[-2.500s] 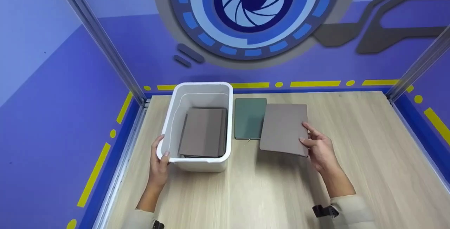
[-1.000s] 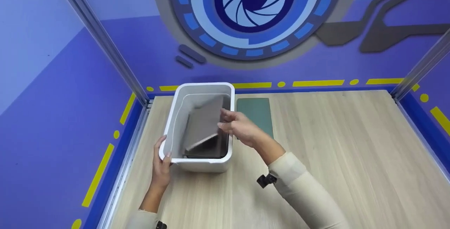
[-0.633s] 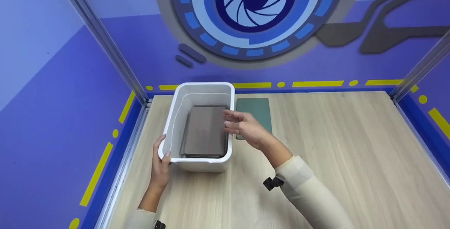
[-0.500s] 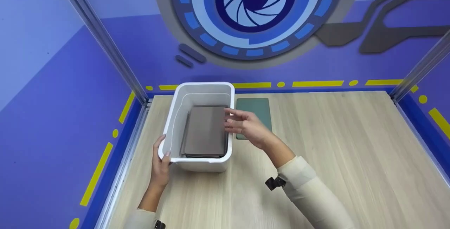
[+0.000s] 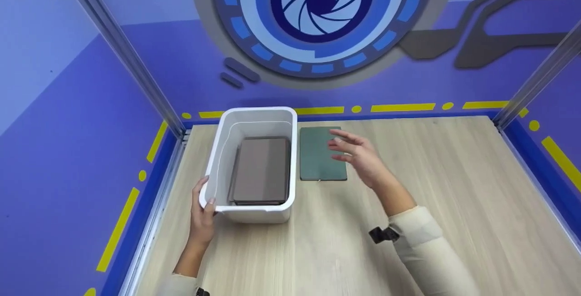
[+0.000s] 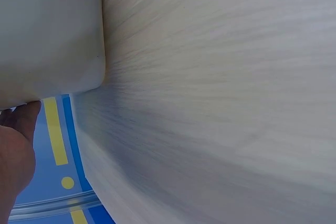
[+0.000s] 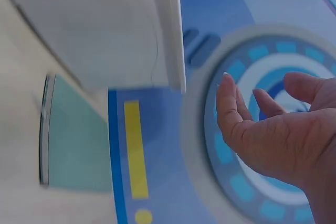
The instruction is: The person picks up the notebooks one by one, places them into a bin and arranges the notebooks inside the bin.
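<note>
A white plastic bin [image 5: 268, 214] stands on the table at the left of the head view. Inside it lies a stack of brown-covered notebooks [image 5: 262, 169]. My left hand [image 5: 202, 216] grips the bin's near left corner, thumb over the rim and fingers outside; in the left wrist view the hand [image 6: 17, 148] touches the bin wall [image 6: 52, 40]. A green notebook [image 5: 317, 155] lies flat on the table just right of the bin. My right hand [image 5: 363, 155] is above that notebook's right side, fingers spread and holding nothing. In the right wrist view its fingers are loosely bent.
The pale wooden table [image 5: 408, 160] runs back to a blue printed wall [image 5: 386, 91]. Metal posts [image 5: 131, 64] mark the corners, with side walls left and right. The bin's right wall stands between the green notebook and the stack.
The brown notebook my right hand held was lowered into the bin and let go onto the stack. That hand then drew back right, over the green notebook. The left hand stayed on the bin.
</note>
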Demonstrator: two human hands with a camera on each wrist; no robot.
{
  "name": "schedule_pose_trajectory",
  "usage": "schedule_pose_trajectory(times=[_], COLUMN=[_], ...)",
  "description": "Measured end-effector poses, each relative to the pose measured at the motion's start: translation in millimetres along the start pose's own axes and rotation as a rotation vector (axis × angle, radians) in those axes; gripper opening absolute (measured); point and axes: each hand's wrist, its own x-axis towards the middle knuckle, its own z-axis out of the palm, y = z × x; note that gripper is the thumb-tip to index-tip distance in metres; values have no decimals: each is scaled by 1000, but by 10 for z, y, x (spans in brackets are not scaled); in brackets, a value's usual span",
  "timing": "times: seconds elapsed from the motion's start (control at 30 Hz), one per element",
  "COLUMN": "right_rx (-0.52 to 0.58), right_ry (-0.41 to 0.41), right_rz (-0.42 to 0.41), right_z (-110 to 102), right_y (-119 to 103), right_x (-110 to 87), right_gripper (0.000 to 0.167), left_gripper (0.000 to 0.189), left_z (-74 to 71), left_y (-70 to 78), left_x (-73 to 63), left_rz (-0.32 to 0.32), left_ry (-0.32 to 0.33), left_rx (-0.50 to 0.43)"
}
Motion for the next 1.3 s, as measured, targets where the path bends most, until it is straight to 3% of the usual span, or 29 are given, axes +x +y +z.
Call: schedule_pose_trajectory(times=[0.27, 0.57, 0.8, 1.07, 1.3], right_rx=[-31, -19, 21, 24, -75], right_ry=[90, 150, 174, 187, 196], right_rz=[36, 120, 159, 170, 201], right_z=[-626, -1071, -1149, -1107, -1039], right_y=[376, 859, 1000, 1037, 1135], right_x=[-282, -632, -701, -632, -525], right_gripper=[55, 62, 60, 58, 61], left_gripper=[60, 62, 61, 61, 61], left_z=[-9, -17, -6, -19, -7], left_y=[-26, 12, -15, -11, -27], left_x=[17, 26, 7, -10, 14], left_rz=[-2, -40, -48, -64, -17], left_ry=[-6, -9, -1, 0, 2], left_rx=[22, -3, 6, 12, 20])
